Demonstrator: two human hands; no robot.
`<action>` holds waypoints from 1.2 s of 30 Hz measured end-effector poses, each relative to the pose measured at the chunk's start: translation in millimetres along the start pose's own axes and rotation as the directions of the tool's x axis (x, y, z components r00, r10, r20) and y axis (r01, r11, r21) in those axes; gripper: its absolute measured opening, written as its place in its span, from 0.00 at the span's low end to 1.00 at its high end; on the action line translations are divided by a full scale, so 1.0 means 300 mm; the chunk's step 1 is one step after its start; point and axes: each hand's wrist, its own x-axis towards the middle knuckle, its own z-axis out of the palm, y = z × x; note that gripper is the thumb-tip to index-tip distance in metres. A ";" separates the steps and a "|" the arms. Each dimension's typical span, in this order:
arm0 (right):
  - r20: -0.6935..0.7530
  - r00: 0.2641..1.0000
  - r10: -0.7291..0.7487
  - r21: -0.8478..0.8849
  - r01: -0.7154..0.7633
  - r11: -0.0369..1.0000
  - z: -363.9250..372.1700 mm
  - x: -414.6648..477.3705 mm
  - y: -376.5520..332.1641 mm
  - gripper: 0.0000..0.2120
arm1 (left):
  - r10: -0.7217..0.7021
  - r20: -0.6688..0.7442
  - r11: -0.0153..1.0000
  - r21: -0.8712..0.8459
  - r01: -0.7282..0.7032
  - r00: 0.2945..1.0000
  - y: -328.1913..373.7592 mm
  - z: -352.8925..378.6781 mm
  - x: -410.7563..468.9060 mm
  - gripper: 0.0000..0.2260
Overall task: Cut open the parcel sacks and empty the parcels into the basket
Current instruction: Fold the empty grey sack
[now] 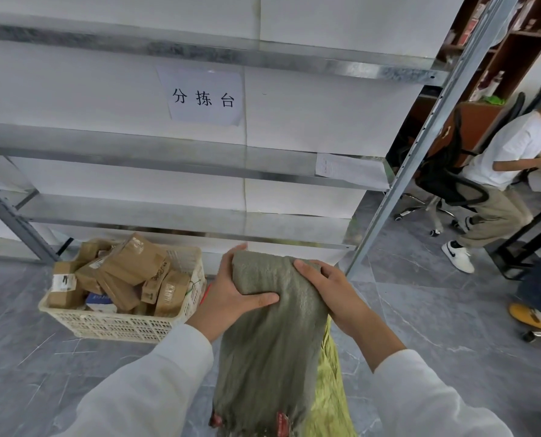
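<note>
Front and centre, between both hands: grey-green woven sack (272, 342), held up by its top end, rest hanging slack toward floor (420, 310), red scraps (281, 419) at bottom edge. L hand (231, 288) clamped on upper left corner, thumb across front, fingers wrapped behind. R hand (329, 288) gripping upper right side, fingers curled over fabric. No knife or scissors visible. No bulges in sack, so prob. empty or nearly so, judging by shape only. Can't tell if bottom end cut open, too close to edge of view. Just behind and below on R: yellow sack (332, 398), crumpled, contents not visible. To L, on floor, near but not under grey-green sack: pale plastic basket (111, 323), piled w/ brown cardboard parcels (133, 263) up past rim. So at least one load seemingly tipped in. Left to do, at a guess: setting this sack aside, dealing w/ yellow one, poss. more sacks out of view. Further out: metal shelves (168, 159) w/ paper sign (203, 96) on white backing. Far R: another person (508, 159) seated on black office chair (445, 171), not involved.
</note>
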 end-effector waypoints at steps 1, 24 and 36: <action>0.004 1.000 0.030 -0.023 -0.030 0.999 0.001 0.005 -0.002 0.16 | 0.054 -0.008 0.998 -0.024 -0.054 0.998 -0.006 0.004 0.002 0.48; -0.050 0.998 -0.032 -0.067 0.029 0.997 -0.024 0.016 0.070 0.23 | -0.249 0.080 0.963 -0.088 0.255 0.965 -0.005 -0.006 0.012 0.46; 0.172 0.974 0.150 -0.132 -0.128 0.983 -0.044 -0.009 0.017 0.30 | 0.103 -0.093 0.986 0.141 -0.089 0.990 -0.090 -0.030 0.007 0.30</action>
